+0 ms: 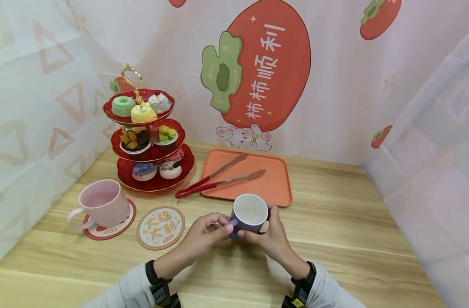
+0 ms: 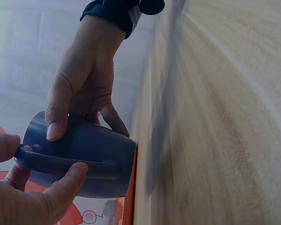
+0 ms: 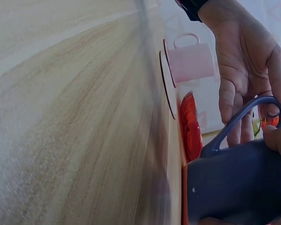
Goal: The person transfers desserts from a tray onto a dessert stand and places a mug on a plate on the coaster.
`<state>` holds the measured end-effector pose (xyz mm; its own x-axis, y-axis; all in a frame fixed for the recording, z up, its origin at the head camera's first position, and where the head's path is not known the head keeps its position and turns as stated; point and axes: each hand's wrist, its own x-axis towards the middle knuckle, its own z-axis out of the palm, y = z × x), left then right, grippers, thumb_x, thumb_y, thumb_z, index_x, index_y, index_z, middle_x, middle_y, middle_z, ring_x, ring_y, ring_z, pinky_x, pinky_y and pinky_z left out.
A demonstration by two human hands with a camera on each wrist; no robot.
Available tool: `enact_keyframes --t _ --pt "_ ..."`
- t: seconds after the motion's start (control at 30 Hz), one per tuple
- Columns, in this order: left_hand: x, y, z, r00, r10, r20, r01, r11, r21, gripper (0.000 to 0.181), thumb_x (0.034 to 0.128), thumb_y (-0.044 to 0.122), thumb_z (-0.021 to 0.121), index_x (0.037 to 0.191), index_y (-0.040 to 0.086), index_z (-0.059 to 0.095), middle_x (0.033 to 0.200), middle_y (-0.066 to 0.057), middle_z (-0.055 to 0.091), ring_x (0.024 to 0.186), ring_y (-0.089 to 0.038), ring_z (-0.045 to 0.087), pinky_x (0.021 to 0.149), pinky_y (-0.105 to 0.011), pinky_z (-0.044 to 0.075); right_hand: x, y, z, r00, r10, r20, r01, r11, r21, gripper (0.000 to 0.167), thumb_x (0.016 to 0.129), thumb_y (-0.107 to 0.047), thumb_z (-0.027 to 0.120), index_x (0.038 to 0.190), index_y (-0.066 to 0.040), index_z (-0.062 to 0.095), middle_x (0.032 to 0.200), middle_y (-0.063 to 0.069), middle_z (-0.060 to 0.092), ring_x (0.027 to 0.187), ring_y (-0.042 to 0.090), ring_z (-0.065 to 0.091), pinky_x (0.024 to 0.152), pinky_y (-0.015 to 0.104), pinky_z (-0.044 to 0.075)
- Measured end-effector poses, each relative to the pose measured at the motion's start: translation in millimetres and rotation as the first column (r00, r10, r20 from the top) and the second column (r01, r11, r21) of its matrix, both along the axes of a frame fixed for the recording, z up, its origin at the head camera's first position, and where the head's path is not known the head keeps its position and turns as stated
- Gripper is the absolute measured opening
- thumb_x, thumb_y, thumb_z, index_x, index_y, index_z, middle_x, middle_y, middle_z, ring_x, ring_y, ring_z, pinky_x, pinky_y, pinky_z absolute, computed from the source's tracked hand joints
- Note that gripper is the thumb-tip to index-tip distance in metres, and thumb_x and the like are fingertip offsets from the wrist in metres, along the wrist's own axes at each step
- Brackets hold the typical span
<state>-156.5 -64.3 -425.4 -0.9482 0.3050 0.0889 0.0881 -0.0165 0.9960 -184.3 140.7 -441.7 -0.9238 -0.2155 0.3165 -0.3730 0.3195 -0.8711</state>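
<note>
A purple-blue mug [image 1: 251,210], white inside, stands upright between both hands in the head view. With thumb and fingers my left hand [image 1: 207,235] pinches the mug's handle [image 2: 61,165], which points left toward it. My right hand [image 1: 271,237] grips the mug's body from the right side, its thumb [image 2: 57,119] lying along the near wall. In the right wrist view the left fingers sit around the handle, and the mug's blue wall [image 3: 234,183] fills the lower right. That view cuts off most of the right hand.
An orange tray [image 1: 274,184] with red-handled tongs [image 1: 203,186] lies behind the mug. On the left are a pink mug [image 1: 109,209] on a coaster [image 1: 131,216], a round coaster [image 1: 161,228] with lettering, and a red three-tier stand [image 1: 157,185] of cakes. Printed cloth [image 1: 334,107] surrounds the wooden table.
</note>
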Motion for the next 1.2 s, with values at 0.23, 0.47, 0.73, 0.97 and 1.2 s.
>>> enact_keyframes --t 0.23,0.47,0.73,0.97,1.2 --pt "0.4 -0.3 0.2 0.999 0.029 -0.012 -0.029 1.0 -0.008 0.018 0.0897 0.014 0.062 0.088 -0.003 0.06 0.113 -0.016 0.057 0.087 -0.021 0.057 0.072 -0.036 0.051 10.9 -4.9 20.8 1.0 0.014 0.015 -0.015 1.0 0.02 0.08 0.065 -0.003 0.084 0.127 0.004 0.034 0.122 0.016 0.047 0.109 0.028 0.045 0.089 0.047 0.038" --pt "1.5 -7.2 1.3 0.996 0.085 -0.026 -0.084 0.996 0.028 0.019 0.0892 0.014 0.063 0.085 -0.003 0.058 0.113 -0.019 0.058 0.092 -0.026 0.06 0.075 -0.037 0.051 8.2 -0.9 22.3 0.991 0.113 0.067 -0.11 0.993 -0.052 0.082 0.069 0.005 0.079 0.134 0.002 0.03 0.126 0.017 0.042 0.108 0.029 0.044 0.075 0.039 0.051" --pt "8.3 -27.4 1.4 0.994 0.102 0.026 -0.104 0.989 0.107 0.021 0.0903 0.009 0.061 0.087 -0.009 0.052 0.119 -0.026 0.054 0.105 -0.034 0.055 0.077 -0.044 0.049 -1.7 15.3 11.4 0.988 0.153 0.006 -0.153 0.988 -0.034 0.087 0.072 0.0 0.078 0.141 -0.006 0.025 0.131 0.019 0.043 0.116 0.035 0.044 0.081 0.042 0.048" --pt "13.2 -48.7 2.0 0.988 0.15 0.045 -0.155 0.98 0.128 0.021 0.0932 0.008 0.055 0.09 -0.012 0.048 0.115 -0.024 0.053 0.101 -0.03 0.056 0.077 -0.042 0.05 1.5 28.2 29.1 0.99 0.14 0.029 -0.139 0.99 -0.039 0.077 0.077 0.006 0.071 0.139 0.004 0.025 0.129 0.027 0.041 0.117 0.042 0.041 0.085 0.053 0.043" --pt "14.5 -68.8 2.5 0.958 0.272 0.09 -0.281 0.955 0.101 0.015 0.0923 0.006 0.055 0.087 -0.007 0.051 0.107 -0.017 0.053 0.093 -0.028 0.059 0.074 -0.04 0.051 -10.2 50.6 8.6 0.992 0.1 0.072 -0.102 0.994 0.027 0.065 0.084 -0.009 0.069 0.139 -0.007 0.033 0.132 0.022 0.041 0.12 0.036 0.041 0.087 0.041 0.045"
